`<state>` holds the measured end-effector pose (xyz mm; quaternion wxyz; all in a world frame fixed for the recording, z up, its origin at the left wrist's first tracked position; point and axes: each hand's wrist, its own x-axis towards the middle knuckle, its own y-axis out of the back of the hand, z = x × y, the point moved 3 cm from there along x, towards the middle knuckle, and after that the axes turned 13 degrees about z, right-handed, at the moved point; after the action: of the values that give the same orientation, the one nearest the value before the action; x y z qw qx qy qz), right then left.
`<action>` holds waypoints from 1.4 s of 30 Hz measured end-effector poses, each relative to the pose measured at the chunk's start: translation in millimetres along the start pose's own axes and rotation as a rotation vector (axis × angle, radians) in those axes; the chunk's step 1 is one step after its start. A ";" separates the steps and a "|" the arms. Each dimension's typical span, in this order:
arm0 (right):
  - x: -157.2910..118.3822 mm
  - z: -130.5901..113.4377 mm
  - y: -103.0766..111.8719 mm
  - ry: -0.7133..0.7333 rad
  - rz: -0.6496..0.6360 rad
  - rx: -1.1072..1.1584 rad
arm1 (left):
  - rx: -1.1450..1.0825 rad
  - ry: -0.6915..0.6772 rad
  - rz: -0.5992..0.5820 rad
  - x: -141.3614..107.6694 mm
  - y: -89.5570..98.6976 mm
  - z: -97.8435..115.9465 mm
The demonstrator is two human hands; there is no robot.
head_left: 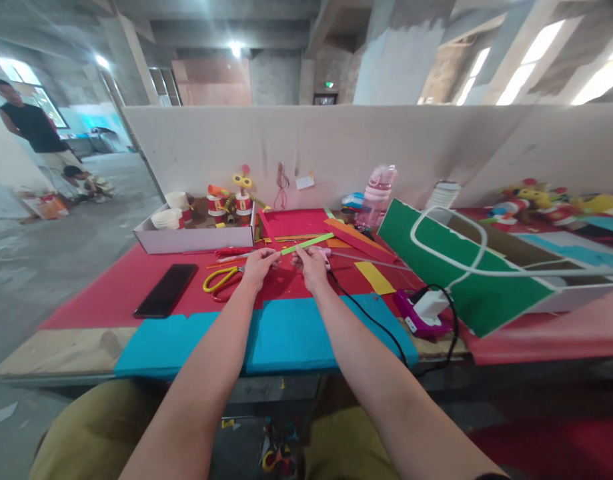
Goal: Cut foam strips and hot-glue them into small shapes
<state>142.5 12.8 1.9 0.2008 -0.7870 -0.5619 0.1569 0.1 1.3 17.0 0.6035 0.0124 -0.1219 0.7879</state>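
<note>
Taking the light-green, narrow paper strip [316,241] as the clock's centre, the near edge of the red-covered wooden counter [61,347] runs along six o'clock, overlaid by a flat turquoise sheet [286,333]. The counter's left edge slopes away at nine, beyond the flat black phone [166,291] at eight; a stretch of red covering separates the phone from the scissors with yellow and red handles [222,279]. Far room ends at the upright off-white partition [336,137] at twelve. The tilted green panel [436,267] and the magenta power strip [420,317] bound the right side from three to four, with a yellow rectangular paper piece [375,277] nearer the strip.

At ten, red-and-white paper cups [243,203] carry yellow marks too small to read; the small white card [305,182] on the partition is also illegible.

The strip is straight, bright and thin, held above the counter, its free end pointing to two o'clock. The left hand [261,265] has its fingertip grip closed at the near end; the right hand's [310,265] grip pinches it slightly farther along, thumb on top.
</note>
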 end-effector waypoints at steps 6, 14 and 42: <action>-4.0 1.3 -5.2 0.037 -0.099 -0.123 | 0.017 -0.002 -0.030 -0.8 -1.6 -0.8; -4.4 -1.4 -4.1 0.056 -0.076 -0.057 | 0.004 -0.011 -0.024 -0.2 -0.6 0.3; -11.3 7.0 -9.1 -0.102 -0.211 -0.007 | -0.047 0.032 -0.068 2.3 -1.6 -6.8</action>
<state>128.2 5.7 0.6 0.1843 -0.7153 -0.6516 0.1729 1.8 5.3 11.1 0.6319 -0.0102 -0.1303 0.7639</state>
